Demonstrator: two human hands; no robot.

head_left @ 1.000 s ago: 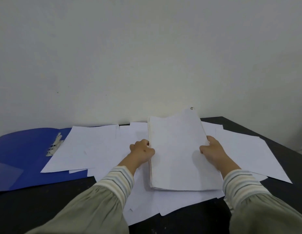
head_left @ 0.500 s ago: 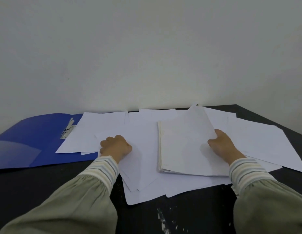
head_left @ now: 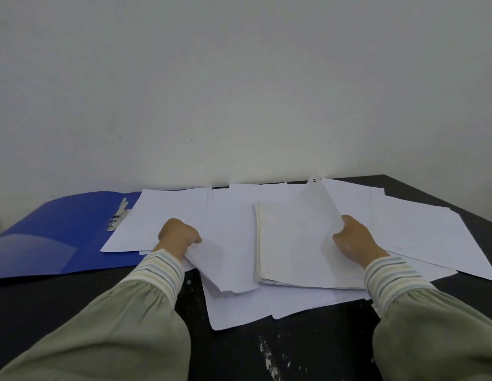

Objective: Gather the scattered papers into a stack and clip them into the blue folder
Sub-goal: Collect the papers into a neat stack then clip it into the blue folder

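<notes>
We have a thick stack of white paper sheets (head_left: 297,243) lying near the middle of the dark black table (head_left: 308,350), resting on top of loose white sheets (head_left: 234,309) that fan out toward the front edge. Our right hand (head_left: 355,240) grips the stack's right side, fingers curled round the top sheets, which are bowed up off the pile. Our left hand (head_left: 179,235) is well apart from it, fingers curled and pinching a few of the loose sheets just left of the stack. More single white sheets (head_left: 421,232) spread toward the table's right edge, and one large white sheet (head_left: 162,215) overlaps the open blue plastic folder (head_left: 60,232) at the left edge, its corner almost touching the folder's silver metal clip (head_left: 117,218).

We judge the gathering to be only partly done, and the risks come from that. The lifted top sheets could crease or slip out of the right hand if we pull while the rest of the stack stays flat. Dragging the left-hand sheets sideways could carry the sheets under them over the front edge, since several already lie close to it. The sheet beside the clip may snag on it when slid. Uneven edges would then clip badly.
</notes>
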